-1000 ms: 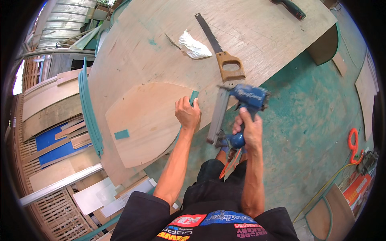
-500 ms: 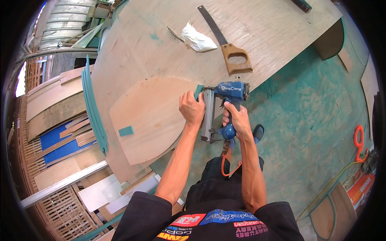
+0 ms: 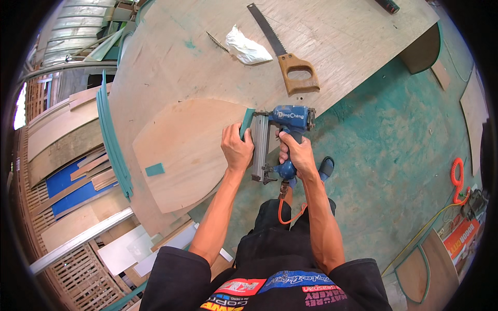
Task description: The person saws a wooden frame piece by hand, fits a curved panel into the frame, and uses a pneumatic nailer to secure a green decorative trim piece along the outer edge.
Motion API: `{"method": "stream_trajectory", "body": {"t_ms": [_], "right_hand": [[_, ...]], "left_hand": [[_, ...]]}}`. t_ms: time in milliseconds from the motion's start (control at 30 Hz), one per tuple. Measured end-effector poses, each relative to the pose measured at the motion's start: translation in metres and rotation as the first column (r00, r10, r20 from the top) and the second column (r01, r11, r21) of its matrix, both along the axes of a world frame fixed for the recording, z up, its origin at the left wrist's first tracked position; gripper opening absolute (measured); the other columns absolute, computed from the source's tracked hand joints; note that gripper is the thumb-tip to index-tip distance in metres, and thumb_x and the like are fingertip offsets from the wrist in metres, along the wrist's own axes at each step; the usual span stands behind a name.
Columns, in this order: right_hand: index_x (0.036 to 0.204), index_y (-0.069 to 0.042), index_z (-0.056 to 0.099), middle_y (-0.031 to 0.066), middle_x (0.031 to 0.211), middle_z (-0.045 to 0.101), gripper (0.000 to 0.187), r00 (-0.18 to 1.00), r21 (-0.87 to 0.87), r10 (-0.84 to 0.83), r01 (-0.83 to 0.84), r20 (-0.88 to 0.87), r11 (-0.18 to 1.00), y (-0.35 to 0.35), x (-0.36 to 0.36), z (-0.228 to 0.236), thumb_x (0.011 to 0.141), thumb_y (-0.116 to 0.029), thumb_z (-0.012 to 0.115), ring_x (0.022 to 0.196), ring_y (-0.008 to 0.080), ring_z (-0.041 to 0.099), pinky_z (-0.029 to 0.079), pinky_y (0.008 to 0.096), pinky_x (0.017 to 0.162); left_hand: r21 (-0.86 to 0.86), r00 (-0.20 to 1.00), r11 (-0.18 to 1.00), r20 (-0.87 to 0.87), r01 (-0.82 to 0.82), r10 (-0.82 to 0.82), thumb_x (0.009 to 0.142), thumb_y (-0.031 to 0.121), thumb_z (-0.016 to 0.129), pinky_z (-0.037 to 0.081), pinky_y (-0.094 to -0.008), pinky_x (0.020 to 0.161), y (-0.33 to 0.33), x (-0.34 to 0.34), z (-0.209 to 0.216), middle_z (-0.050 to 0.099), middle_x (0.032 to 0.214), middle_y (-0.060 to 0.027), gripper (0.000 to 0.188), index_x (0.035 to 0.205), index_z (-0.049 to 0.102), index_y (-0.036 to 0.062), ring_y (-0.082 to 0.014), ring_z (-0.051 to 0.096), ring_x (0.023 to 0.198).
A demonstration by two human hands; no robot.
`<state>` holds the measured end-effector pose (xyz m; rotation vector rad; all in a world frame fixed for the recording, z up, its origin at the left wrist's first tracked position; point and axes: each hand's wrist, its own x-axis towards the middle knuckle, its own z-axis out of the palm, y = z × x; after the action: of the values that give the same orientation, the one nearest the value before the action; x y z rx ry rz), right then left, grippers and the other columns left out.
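My right hand is wrapped round the handle of a blue pneumatic nail gun, its silver magazine standing beside my left hand. The gun's nose is by the right edge of a pale plywood panel with a curved outline. My left hand is closed on a short green strip at that same edge, thumb and fingers on either side; its lower part is hidden by the hand. A second small green piece lies flat on the panel's left part.
The panel rests on a large plywood sheet. Farther off on it lie a handsaw, a crumpled white bag and a thin dark blade. Curved green strips flank its left side. An orange hose hangs from the nail gun.
The whole view has shifted slightly. My left hand has slid a little toward me, so more of the green strip shows. My right hand still holds the nail gun at the panel's edge.
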<state>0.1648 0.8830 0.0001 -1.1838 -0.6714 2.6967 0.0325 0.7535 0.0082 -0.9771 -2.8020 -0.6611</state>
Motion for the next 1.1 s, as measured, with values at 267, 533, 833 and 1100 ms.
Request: {"method": "stream_trajectory", "body": {"t_ms": [267,533,833,1100], "right_hand": [[0.100,-0.002,0.064,-0.0024,0.063,0.051,0.026,0.997,0.037,0.058,-0.059,0.045,0.998,0.0008,0.0001,0.0006,0.093,-0.026,0.072,0.050,0.0088,0.049,0.044,0.0271,0.047],[0.105,-0.001,0.067,-0.0037,0.063,0.050,0.030,0.997,0.019,0.079,-0.079,0.020,0.997,0.0029,0.0001,-0.0003,0.094,-0.028,0.072,0.051,0.0078,0.049,0.045,0.0258,0.048],[0.085,-0.007,0.060,-0.0013,0.062,0.052,0.026,1.000,0.011,0.031,-0.031,0.001,0.999,-0.0033,0.0010,-0.0051,0.089,-0.026,0.076,0.049,0.0091,0.050,0.045,0.0278,0.046],[0.083,-0.007,0.060,-0.0018,0.062,0.052,0.025,1.000,0.004,0.028,-0.028,0.006,1.000,-0.0033,0.0017,-0.0023,0.090,-0.025,0.075,0.049,0.0094,0.049,0.044,0.0272,0.045]], "left_hand": [[0.024,1.000,1.000,-0.026,0.007,-0.006,0.079,0.002,0.071,0.049,-0.0470,0.080,0.0020,0.0007,-0.0026,0.065,0.094,-0.0177,0.026,0.102,0.061,-0.0006,-0.0386,0.061,0.090],[0.029,0.999,1.000,-0.037,0.008,-0.007,0.079,0.002,0.071,0.049,-0.0469,0.080,0.0030,0.0013,-0.0036,0.065,0.094,-0.0173,0.026,0.103,0.060,-0.0005,-0.0383,0.061,0.090],[0.021,0.998,1.000,-0.051,0.023,-0.022,0.079,0.003,0.071,0.049,-0.0472,0.080,0.0022,-0.0001,-0.0049,0.065,0.095,-0.0169,0.025,0.101,0.060,0.0000,-0.0388,0.060,0.090],[0.018,0.999,1.000,-0.047,0.011,-0.010,0.080,0.003,0.071,0.049,-0.0468,0.080,0.0038,0.0032,-0.0061,0.065,0.096,-0.0166,0.025,0.102,0.060,0.0003,-0.0390,0.060,0.091]]}}
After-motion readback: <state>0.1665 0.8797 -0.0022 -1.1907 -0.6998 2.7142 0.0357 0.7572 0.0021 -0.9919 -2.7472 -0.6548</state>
